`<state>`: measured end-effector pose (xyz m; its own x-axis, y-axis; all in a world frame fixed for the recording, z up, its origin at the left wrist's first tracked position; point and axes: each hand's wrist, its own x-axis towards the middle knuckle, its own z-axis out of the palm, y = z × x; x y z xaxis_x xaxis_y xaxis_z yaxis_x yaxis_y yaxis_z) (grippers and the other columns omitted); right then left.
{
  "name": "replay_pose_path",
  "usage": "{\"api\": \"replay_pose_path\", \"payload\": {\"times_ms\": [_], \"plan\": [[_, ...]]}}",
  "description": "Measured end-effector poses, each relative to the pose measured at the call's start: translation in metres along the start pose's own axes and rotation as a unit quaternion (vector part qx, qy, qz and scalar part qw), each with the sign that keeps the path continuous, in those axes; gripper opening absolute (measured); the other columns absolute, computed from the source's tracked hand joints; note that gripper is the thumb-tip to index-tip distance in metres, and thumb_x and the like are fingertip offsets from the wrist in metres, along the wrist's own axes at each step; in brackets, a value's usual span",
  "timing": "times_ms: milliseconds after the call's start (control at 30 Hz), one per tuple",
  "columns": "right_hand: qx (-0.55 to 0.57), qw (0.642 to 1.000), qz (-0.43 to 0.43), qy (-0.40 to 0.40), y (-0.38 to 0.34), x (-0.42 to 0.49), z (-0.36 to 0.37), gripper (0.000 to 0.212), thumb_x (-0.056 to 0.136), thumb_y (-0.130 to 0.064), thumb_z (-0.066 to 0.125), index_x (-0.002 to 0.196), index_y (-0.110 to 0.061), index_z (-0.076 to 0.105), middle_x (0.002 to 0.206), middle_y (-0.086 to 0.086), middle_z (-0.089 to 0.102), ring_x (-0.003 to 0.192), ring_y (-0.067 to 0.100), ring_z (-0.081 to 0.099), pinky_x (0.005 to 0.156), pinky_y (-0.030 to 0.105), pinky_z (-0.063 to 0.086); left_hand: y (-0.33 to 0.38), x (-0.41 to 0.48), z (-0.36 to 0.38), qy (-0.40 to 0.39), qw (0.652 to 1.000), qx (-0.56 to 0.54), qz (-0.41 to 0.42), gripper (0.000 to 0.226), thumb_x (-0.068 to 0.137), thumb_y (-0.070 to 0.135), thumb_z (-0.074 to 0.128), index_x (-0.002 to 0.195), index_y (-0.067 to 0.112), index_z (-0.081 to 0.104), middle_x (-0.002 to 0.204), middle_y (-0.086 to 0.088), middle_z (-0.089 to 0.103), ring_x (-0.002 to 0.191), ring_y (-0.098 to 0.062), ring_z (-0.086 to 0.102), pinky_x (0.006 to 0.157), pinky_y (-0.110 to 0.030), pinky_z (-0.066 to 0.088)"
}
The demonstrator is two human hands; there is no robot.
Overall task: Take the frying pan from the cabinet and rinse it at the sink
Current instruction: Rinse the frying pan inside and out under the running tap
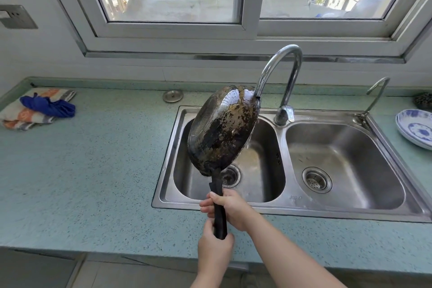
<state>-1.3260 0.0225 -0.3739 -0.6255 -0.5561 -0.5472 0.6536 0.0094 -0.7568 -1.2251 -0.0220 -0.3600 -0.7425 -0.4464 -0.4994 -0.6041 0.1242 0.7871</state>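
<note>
A blackened frying pan [222,131] is tilted up on edge over the left basin of the steel double sink [282,201], its scorched underside facing me. Its far rim sits right under the spout of the curved tap [280,70], and water runs off the pan's right edge into the basin. Both hands grip the black handle: my right hand [230,208] higher up, my left hand [214,245] at the handle's end. The pan's inside is hidden.
A green speckled counter [93,170] surrounds the sink. Folded cloths with a blue rag [46,106] lie at far left. A sink plug [173,96] sits behind the left basin. Blue-and-white plates [416,127] and a small second tap [374,98] are at right.
</note>
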Motion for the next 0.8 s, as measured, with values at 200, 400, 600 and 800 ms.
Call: {"api": "replay_pose_path", "payload": {"times_ms": [200, 400, 600, 800], "plan": [[-0.033, 0.999, -0.007, 0.004, -0.001, 0.001, 0.009, 0.007, 0.098, -0.011, 0.043, 0.093, -0.006, 0.043, 0.078, 0.011, 0.066, 0.056, 0.011, 0.065, 0.056, 0.023, 0.051, -0.002, 0.001, -0.008, 0.004, 1.0, -0.015, -0.003, 0.022, 0.077, 0.005, 0.059, 0.085, 0.024, 0.05, 0.067, 0.002, 0.053, 0.059, -0.013, 0.05, 0.051, -0.023, 0.035], [-0.051, 0.998, -0.009, 0.019, -0.003, 0.0, 0.019, 0.013, 0.098, -0.011, 0.041, 0.085, -0.009, 0.043, 0.075, 0.009, 0.063, 0.056, 0.012, 0.062, 0.055, 0.022, 0.05, -0.006, 0.005, -0.014, 0.006, 1.0, -0.024, 0.004, 0.023, 0.075, 0.002, 0.06, 0.079, 0.023, 0.05, 0.066, 0.0, 0.052, 0.054, -0.014, 0.047, 0.049, -0.023, 0.033], [-0.054, 0.998, -0.009, 0.027, -0.003, 0.001, 0.024, 0.01, 0.098, -0.012, 0.042, 0.088, -0.01, 0.043, 0.076, 0.01, 0.064, 0.055, 0.01, 0.063, 0.054, 0.023, 0.05, -0.01, 0.007, -0.018, 0.002, 0.999, -0.039, 0.01, 0.024, 0.075, 0.001, 0.059, 0.082, 0.023, 0.052, 0.063, 0.001, 0.052, 0.049, -0.014, 0.044, 0.043, -0.018, 0.031], [-0.076, 0.997, -0.005, 0.027, 0.003, 0.002, 0.029, 0.009, 0.096, -0.01, 0.043, 0.087, -0.009, 0.043, 0.074, 0.009, 0.062, 0.058, 0.013, 0.061, 0.055, 0.023, 0.049, -0.015, 0.005, -0.021, -0.002, 0.998, -0.059, 0.019, 0.024, 0.076, -0.002, 0.059, 0.084, 0.021, 0.055, 0.065, -0.001, 0.053, 0.051, -0.015, 0.042, 0.048, -0.022, 0.032]]}}
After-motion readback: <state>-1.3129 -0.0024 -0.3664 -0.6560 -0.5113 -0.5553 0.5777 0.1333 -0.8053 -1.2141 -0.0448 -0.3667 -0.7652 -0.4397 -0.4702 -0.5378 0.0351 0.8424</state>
